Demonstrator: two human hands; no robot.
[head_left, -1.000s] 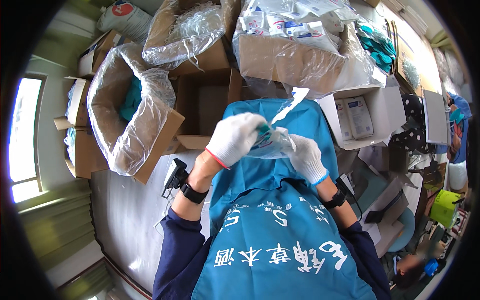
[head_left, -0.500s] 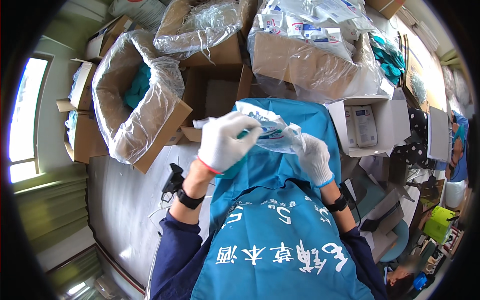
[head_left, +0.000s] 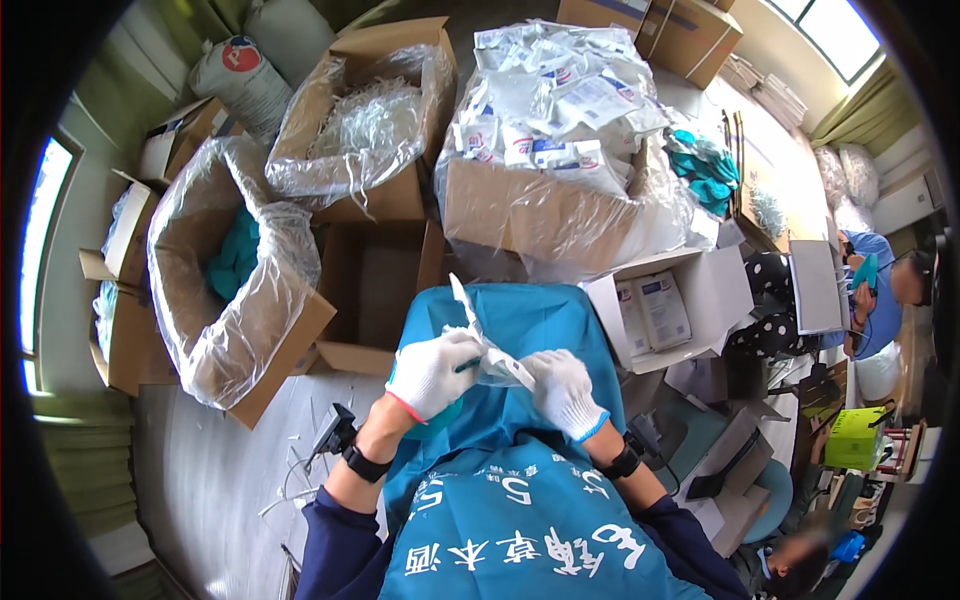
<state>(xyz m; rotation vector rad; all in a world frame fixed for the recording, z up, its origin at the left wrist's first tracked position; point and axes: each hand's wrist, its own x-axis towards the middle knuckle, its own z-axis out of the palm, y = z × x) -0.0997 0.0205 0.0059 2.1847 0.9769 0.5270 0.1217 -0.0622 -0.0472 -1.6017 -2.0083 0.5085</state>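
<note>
Packet (head_left: 507, 367) lies right of left hand (head_left: 435, 374), long axis far-left to near-right; I see right hand (head_left: 566, 393) pinching near end, left fingers curled, probably pinching its edge

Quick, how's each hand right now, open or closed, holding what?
Left hand: closed, holding a teal item.
Right hand: closed, holding a plastic packet.

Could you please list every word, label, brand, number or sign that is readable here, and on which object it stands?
I leave wording uncopied:
Apron: large white characters and numerals, upside down in the picture.
Sack: white lettering on a red disc.
Heaped packets in the large carton: red and blue print, too small.
Two packets in the white box: too small.
Held pouch: too small to read.
</note>
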